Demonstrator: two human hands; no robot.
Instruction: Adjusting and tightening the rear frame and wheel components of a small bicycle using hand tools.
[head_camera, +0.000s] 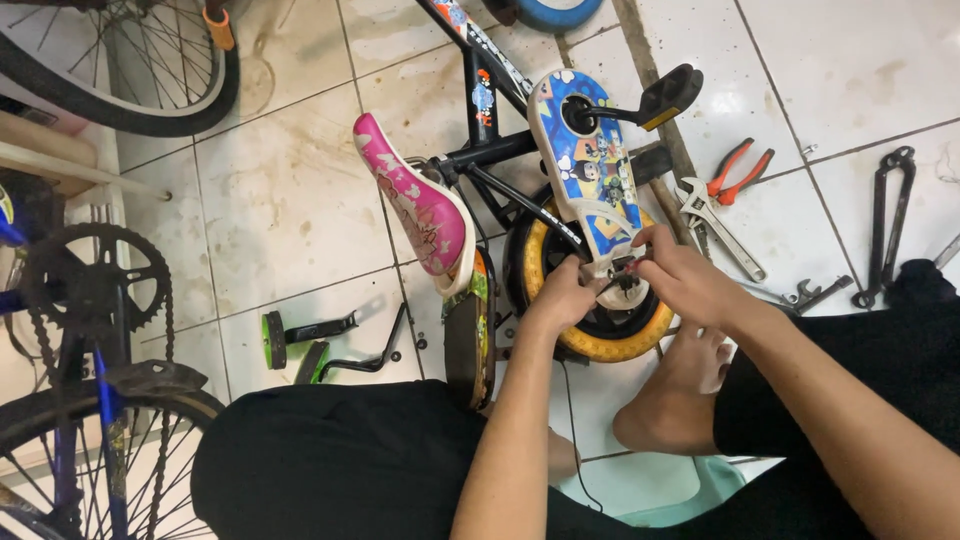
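A child's bicycle (500, 130) lies on its side on the tiled floor (290, 200), occupying the centre of the frame. Its rear wheel (610, 340), black with a yellow tyre, sits at centre right, partly covered by a white chain guard (585, 160) printed with cartoon figures. A black pedal (668, 95) projects at upper centre. The pink saddle (420, 205) lies left of the wheel.

Both hands are at the wheel hub. The left hand (560, 300) is closed narrowly, fingers pinched on a small dark part at the axle; what that part is cannot be told. The right hand (675, 275) is likewise curled, fingertips meeting the same spot just beside the left. Both hands touch the hub area under the lower end of the chain guard.

On the floor at right: red-handled pliers (738, 170), an adjustable wrench (715, 225) just below them, a smaller spanner (815, 293), and a long black tool (888, 220) at the far right. Two training wheels (300, 345) with green rims and black brackets lie at lower left of centre. A larger bicycle's chainring (95, 290) and spoked wheel fill the left edge. The person's bare foot (680, 395) rests below the wheel.
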